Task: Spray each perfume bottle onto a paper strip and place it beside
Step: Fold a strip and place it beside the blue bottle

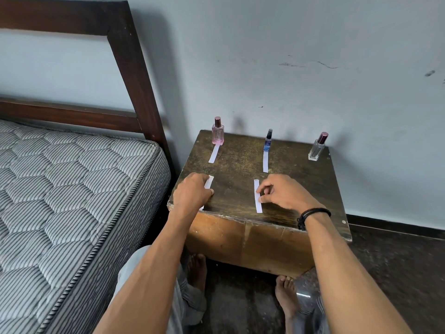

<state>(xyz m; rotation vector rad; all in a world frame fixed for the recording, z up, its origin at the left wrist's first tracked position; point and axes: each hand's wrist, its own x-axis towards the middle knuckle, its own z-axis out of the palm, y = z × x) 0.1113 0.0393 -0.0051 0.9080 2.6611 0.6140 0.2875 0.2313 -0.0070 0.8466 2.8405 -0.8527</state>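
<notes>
The person's bare feet [285, 295] stand on the dark floor before a low wooden table [240, 160]. At the table's near-left corner the left hand [192, 191] lies knuckles-up over the near-left strip [209, 182], fingers curled down onto the paper; whether it pinches or only presses cannot be told. The right hand [281, 192], with a black wristband [313, 214], is curled, forefinger and thumb tips pinching the right edge of the near-middle strip [257, 196], which lies flat.

Farther back lie the far-left strip [214, 153] and the far-middle strip [265, 162]. Each touches the foot of a bottle standing upright along the wall: the pink bottle [218, 133], holding pink liquid, and the slim blue bottle [268, 141], holding blue liquid. At the far-right corner stands the clear bottle [317, 148]; its contents cannot be told.

A striped mattress [72, 189] lies left of the table.
</notes>
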